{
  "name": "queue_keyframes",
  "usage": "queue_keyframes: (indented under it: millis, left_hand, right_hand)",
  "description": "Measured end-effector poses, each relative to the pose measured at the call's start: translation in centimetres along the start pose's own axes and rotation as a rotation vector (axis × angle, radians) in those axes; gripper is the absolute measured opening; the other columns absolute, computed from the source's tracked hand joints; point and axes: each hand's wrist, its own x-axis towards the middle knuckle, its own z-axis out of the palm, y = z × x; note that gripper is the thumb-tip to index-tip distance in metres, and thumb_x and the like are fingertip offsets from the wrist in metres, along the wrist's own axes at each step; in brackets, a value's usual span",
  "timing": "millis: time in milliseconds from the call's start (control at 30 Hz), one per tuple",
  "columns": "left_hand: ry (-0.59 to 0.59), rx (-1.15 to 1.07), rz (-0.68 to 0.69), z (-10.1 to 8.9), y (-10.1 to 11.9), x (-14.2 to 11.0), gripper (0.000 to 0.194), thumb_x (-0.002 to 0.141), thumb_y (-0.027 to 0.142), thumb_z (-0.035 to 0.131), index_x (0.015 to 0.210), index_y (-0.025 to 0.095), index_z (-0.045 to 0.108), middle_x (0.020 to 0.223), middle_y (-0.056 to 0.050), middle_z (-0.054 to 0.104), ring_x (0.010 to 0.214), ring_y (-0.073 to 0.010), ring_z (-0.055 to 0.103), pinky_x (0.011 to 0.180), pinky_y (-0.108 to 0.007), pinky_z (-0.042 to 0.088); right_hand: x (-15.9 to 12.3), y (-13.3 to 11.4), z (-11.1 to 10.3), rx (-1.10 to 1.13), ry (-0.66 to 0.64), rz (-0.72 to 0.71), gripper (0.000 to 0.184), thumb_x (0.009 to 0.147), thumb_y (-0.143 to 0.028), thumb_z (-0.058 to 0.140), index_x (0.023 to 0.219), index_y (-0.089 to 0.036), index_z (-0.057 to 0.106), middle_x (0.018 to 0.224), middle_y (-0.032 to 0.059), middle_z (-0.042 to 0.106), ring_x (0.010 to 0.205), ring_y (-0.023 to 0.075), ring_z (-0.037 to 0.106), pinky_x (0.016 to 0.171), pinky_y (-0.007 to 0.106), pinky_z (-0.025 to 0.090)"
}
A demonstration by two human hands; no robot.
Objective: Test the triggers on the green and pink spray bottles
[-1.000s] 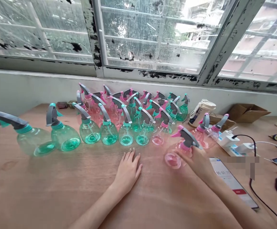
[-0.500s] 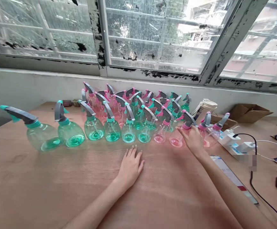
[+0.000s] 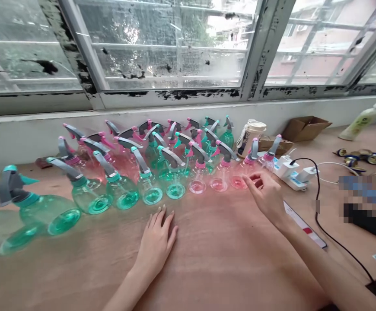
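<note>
My left hand (image 3: 157,237) lies flat on the wooden table (image 3: 207,255), fingers spread, just in front of the green spray bottles; it holds nothing. My right hand (image 3: 267,196) is in the air with loosely bent fingers and nothing visible in them. Its fingertips are beside a pink spray bottle (image 3: 239,180), and whether they touch it I cannot tell. Another pink spray bottle (image 3: 267,162) is partly hidden behind this hand. To the left, two more pink bottles stand in the front row, followed by several green spray bottles (image 3: 123,196).
Behind the front row, more pink and green bottles crowd toward the wall. On the right are a power strip (image 3: 296,183) with white chargers, a black cable (image 3: 318,194), a phone (image 3: 307,229), a cup (image 3: 251,134), a cardboard box (image 3: 304,128) and a white bottle (image 3: 363,123).
My right hand has let go of a pink spray bottle's neck and moved right and lower, toward the neighbouring one. My left hand stays flat on the table. The view has turned right.
</note>
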Motion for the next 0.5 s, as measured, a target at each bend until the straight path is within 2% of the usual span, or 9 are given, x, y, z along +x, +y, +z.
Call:
queue_keyframes:
  millis: [67,200,333,400,500]
  left_hand:
    - [0.003,0.001,-0.003,0.0,-0.2,0.1,0.040,0.098,0.037,0.038,0.123,0.015,0.061,0.134,-0.017,0.057,0.122,-0.0324,0.054,0.101,-0.053,0.045]
    - [-0.003,-0.006,0.001,0.0,-0.5,0.3,0.042,0.098,0.040,0.038,0.124,0.016,0.061,0.134,-0.015,0.057,0.123,-0.0324,0.054,0.100,-0.052,0.047]
    - [-0.021,0.007,0.006,-0.2,-0.7,0.4,0.043,0.098,0.041,0.038,0.126,0.017,0.060,0.136,-0.014,0.056,0.125,-0.0313,0.052,0.102,-0.051,0.046]
    - [-0.027,0.011,0.010,-0.3,-0.7,0.5,0.043,0.098,0.041,0.037,0.126,0.016,0.059,0.136,-0.015,0.056,0.126,-0.0312,0.052,0.103,-0.051,0.045]
    - [-0.030,0.008,0.017,-0.3,-0.7,0.6,0.044,0.098,0.041,0.038,0.125,0.015,0.060,0.136,-0.016,0.056,0.127,-0.0320,0.051,0.104,-0.052,0.045]
  right_hand:
    - [0.8,1.7,-0.7,-0.027,0.027,0.034,0.052,0.084,-0.070,0.048,0.085,-0.019,0.058,0.081,0.0069,0.066,0.066,0.0211,0.061,0.065,0.034,0.046]
    - [3.3,4.1,-0.5,-0.007,0.035,0.077,0.065,0.075,-0.076,0.055,0.102,-0.017,0.058,0.103,0.0142,0.066,0.083,0.0268,0.064,0.075,0.040,0.050]
    - [5.5,4.2,0.8,-0.037,-0.009,0.037,0.072,0.073,-0.075,0.058,0.112,-0.015,0.059,0.112,0.0188,0.064,0.099,0.0331,0.062,0.085,0.047,0.048]
    - [6.2,3.9,1.3,-0.069,-0.042,0.020,0.068,0.075,-0.074,0.058,0.107,-0.014,0.062,0.108,0.0186,0.066,0.102,0.0353,0.061,0.088,0.049,0.046]
    - [6.5,3.6,1.6,-0.062,-0.065,0.014,0.058,0.079,-0.070,0.055,0.097,-0.015,0.065,0.098,0.0161,0.069,0.096,0.0338,0.064,0.082,0.046,0.048]
